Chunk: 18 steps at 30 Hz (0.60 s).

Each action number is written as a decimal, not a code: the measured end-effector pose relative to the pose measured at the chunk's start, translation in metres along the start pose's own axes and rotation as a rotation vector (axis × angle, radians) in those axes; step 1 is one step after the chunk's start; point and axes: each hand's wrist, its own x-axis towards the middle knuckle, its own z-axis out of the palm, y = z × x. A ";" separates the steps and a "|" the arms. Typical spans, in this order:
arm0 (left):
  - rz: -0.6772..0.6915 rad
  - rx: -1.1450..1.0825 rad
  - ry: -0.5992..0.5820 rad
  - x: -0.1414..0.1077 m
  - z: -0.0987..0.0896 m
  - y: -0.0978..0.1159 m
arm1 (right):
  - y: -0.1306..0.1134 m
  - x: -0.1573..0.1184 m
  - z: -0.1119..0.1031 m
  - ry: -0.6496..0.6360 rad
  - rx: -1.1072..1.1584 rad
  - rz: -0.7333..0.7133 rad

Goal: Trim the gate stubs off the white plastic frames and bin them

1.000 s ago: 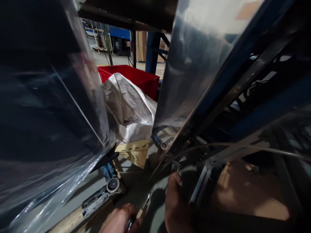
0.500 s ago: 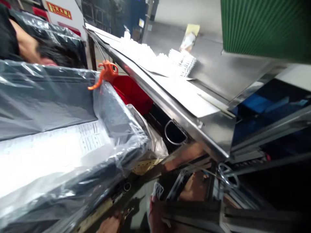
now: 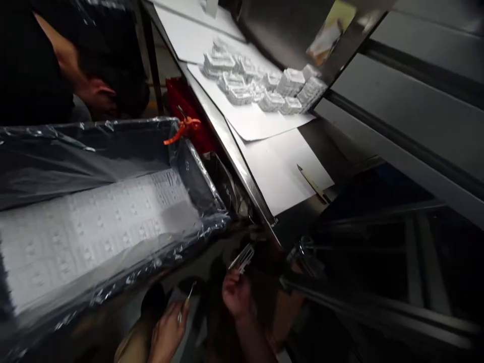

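At the bottom of the head view, my left hand (image 3: 168,327) is closed around a thin tool (image 3: 191,291) with a small, slender metal tip. To its right and a little higher, my right hand (image 3: 236,292) pinches a small white slotted piece (image 3: 244,257) by its lower end. The hands are apart, and the tool's tip does not touch the piece. Both hands are below the tilted metal table edge (image 3: 230,151) and right of the plastic-lined bin's near corner. Shadow hides part of the fingers.
The lined bin (image 3: 204,174) holds rows of white pieces (image 3: 109,222). Stacked white parts (image 3: 234,83) and a knife-like tool (image 3: 312,182) lie on white sheets on the table. An orange clamp-like object (image 3: 184,128) sits at the bin's corner. A person's arm (image 3: 62,50) shows upper left.
The view has shifted and darkened. My hands and the white piece appear higher in the picture. The green ribbed surface at upper right is out of view, and pale panels show there.
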 end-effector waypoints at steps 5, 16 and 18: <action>-0.067 -0.009 -0.059 -0.044 -0.037 0.029 | -0.012 -0.041 0.039 -0.163 0.086 0.131; -0.127 0.006 -0.110 -0.079 -0.083 0.049 | -0.007 -0.027 0.058 0.034 -0.019 -0.006; -0.132 0.012 -0.108 -0.080 -0.088 0.050 | -0.005 -0.003 0.059 0.091 -0.066 -0.066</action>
